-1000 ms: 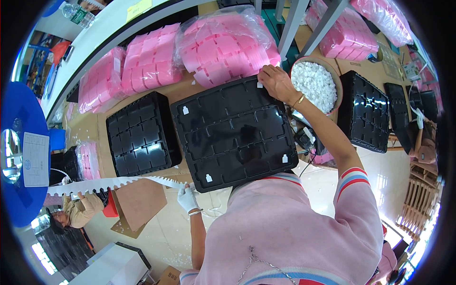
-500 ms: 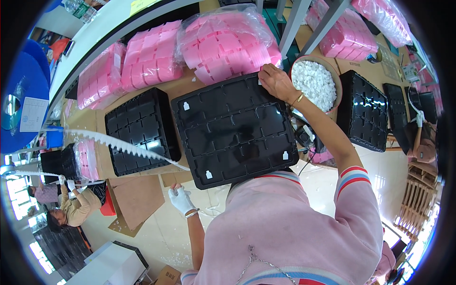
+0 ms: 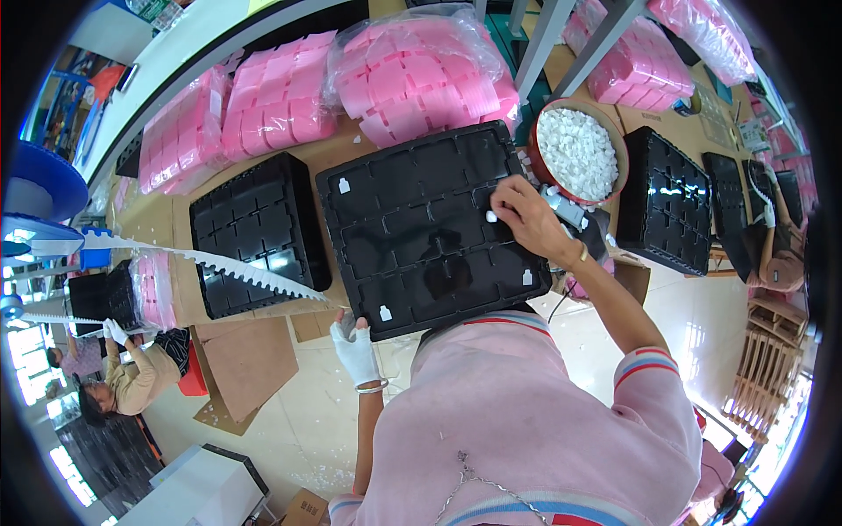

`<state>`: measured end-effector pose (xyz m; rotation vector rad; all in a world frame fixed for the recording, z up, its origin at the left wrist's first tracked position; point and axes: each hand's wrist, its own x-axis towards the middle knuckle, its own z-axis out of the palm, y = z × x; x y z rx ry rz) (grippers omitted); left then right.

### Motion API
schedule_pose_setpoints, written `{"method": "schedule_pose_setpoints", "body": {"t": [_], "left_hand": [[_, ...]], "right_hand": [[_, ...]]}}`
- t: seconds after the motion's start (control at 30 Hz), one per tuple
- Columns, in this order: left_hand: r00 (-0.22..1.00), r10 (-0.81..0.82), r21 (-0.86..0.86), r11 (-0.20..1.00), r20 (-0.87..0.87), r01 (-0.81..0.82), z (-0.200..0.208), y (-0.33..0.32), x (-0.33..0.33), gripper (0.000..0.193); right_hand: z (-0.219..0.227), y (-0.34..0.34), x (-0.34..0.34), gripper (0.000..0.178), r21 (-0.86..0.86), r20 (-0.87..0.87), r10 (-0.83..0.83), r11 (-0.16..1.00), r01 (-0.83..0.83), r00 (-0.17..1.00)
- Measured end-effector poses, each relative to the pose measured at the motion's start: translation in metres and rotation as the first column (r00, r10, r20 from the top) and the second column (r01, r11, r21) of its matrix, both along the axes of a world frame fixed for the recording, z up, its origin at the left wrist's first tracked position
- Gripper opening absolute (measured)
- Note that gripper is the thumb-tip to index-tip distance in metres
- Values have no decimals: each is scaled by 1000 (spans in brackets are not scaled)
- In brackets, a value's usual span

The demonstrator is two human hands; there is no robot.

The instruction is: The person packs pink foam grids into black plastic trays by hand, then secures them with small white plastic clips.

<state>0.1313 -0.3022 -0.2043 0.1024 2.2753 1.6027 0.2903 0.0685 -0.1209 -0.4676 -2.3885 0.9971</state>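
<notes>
A black moulded plastic tray (image 3: 430, 232) with shallow compartments lies tilted before me. Three small white tabs sit on it: an upper-left tab (image 3: 344, 186), a lower-left tab (image 3: 386, 313) and a lower-right tab (image 3: 527, 277). My bare right hand (image 3: 531, 215) is over the tray's right side, its fingertips closed on a small white piece (image 3: 491, 216). At the lower-left corner, my left hand (image 3: 355, 352) wears a white glove with bare fingertips; thumb and finger stand apart, close to the tray edge. Near them ends a toothed white strip (image 3: 237, 270).
A round red tub (image 3: 619, 180) full of white pieces stands right of the tray. Black tray stacks flank it: a left stack (image 3: 254, 237) and a right stack (image 3: 668, 202). Pink packs (image 3: 412, 74) line the back. A blue reel (image 3: 44, 180) and a co-worker (image 3: 145, 377) are at left.
My right hand has come down from the tray's upper-right corner toward its right middle. My left hand has risen to the lower-left corner. The strip's end has shifted slightly left and up.
</notes>
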Motion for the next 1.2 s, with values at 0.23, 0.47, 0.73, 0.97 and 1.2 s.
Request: {"method": "schedule_pose_setpoints", "body": {"t": [0.23,0.47,0.73,0.97,1.2], "left_hand": [[991,-130,46,991,18,129,0,7,-9,50],[979,-199,-27,980,-37,198,-12,3,-17,49],[964,-239,-129,966,-114,224,-1,5,-14,49],[960,-247,-94,967,-131,236,-8,0,-19,52],[958,-252,-65,967,-136,245,-14,-1,-20,53]], "right_hand": [[20,-17,64,8,-169,371,-1,983,69,929],[-5,-47,91,7,198,389,-39,979,-42,921],[-19,-69,98,11,332,396,-149,943,9,906],[-23,-75,93,11,358,411,-207,932,52,888],[-28,-85,94,22,418,400,-233,907,50,887]]}}
